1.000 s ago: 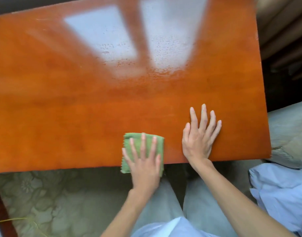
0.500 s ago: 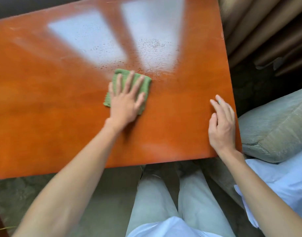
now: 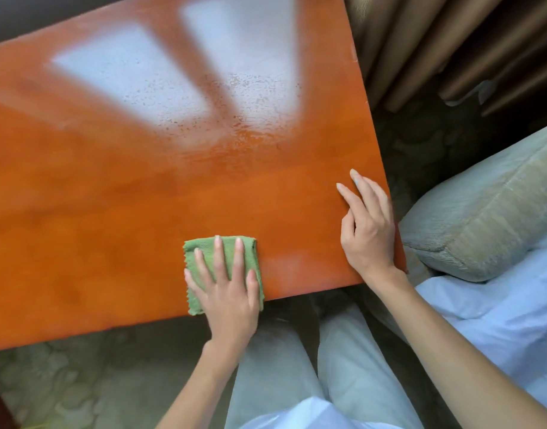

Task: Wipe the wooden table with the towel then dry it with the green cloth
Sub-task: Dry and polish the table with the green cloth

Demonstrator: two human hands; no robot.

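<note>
The glossy orange-brown wooden table (image 3: 126, 193) fills most of the view, with water droplets showing in the window glare near its far middle. A folded green cloth (image 3: 201, 252) lies flat near the table's front edge. My left hand (image 3: 227, 292) presses down on the cloth with straight, spread fingers. My right hand (image 3: 369, 227) rests on the table's right front corner, fingers extended along the edge. No towel is in view.
A greenish sofa armrest (image 3: 489, 209) sits just right of the table. Brown curtains (image 3: 451, 48) hang at the back right. A light blue cloth (image 3: 498, 314) lies on the seat beside me. My legs in pale trousers (image 3: 281, 366) are under the table's front edge, above patterned carpet (image 3: 80, 376).
My left hand pushed the green cloth out to the table's middle, then drew it back to the front edge. My right hand shifted to the table's right corner.
</note>
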